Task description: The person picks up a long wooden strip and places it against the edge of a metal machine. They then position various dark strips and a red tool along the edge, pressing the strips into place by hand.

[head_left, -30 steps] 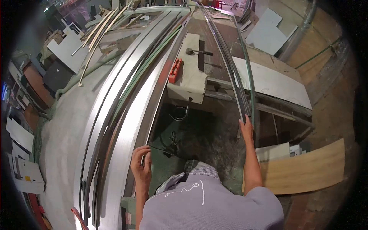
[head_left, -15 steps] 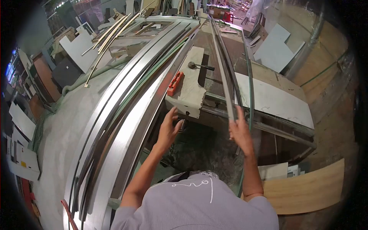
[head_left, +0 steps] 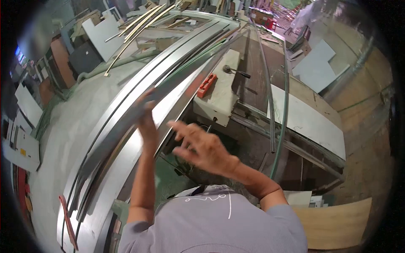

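Note:
My left hand (head_left: 147, 120) is over the long stack on the left, its fingers around a long grey strip (head_left: 116, 128) that is smeared by motion. Part of that grip is blurred. My right hand (head_left: 206, 148) hangs in the air in front of the machine table, fingers apart and holding nothing. Beneath the grey strip lie dark and green strips on a silvery metal sliding table (head_left: 122, 101). Just beyond my right hand, an orange-red block with notches (head_left: 207, 85) rests on a pale plate (head_left: 217, 99).
A black-handled lever (head_left: 236, 71) stands on the pale plate. One long dark strip (head_left: 266, 80) lies along the brown table to the right, near a white panel (head_left: 310, 122). Wooden slats (head_left: 141, 29) and leaning boards (head_left: 101, 36) are at far left; a curved plywood sheet (head_left: 337, 223) is at lower right.
My right hand has let go of a long strip on the right and moved left. My left hand has moved left and now grips a long strip over the stack. The view has shifted.

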